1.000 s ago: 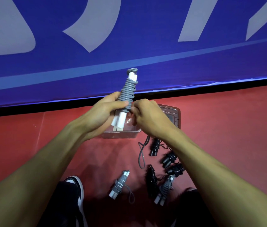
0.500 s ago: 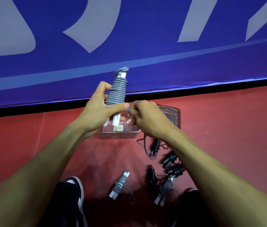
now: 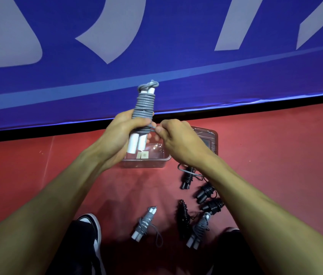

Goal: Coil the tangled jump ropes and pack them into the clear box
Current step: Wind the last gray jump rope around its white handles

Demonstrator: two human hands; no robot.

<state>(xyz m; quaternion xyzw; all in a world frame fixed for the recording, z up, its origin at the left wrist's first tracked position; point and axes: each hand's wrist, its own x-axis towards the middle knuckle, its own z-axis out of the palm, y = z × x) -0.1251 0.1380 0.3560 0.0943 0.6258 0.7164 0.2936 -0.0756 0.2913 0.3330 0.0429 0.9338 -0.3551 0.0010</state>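
1. My left hand (image 3: 123, 133) grips the grey jump rope (image 3: 143, 108), coiled round its two white handles, upright above the clear box (image 3: 146, 160).
2. My right hand (image 3: 178, 139) pinches the rope's loose end beside the coil, over the box.
3. Box sits on the red floor (image 3: 275, 155).
4. Nearer me than the box: two more grey coiled ropes (image 3: 144, 224), several black coiled ropes (image 3: 206, 192).

Your clear box (image 3: 144, 161) sits on the floor below your hands, lid (image 3: 206, 139) touching its right side, wound ropes (image 3: 198, 207) scattered nearer you, shoe (image 3: 91, 231) near-left of it.
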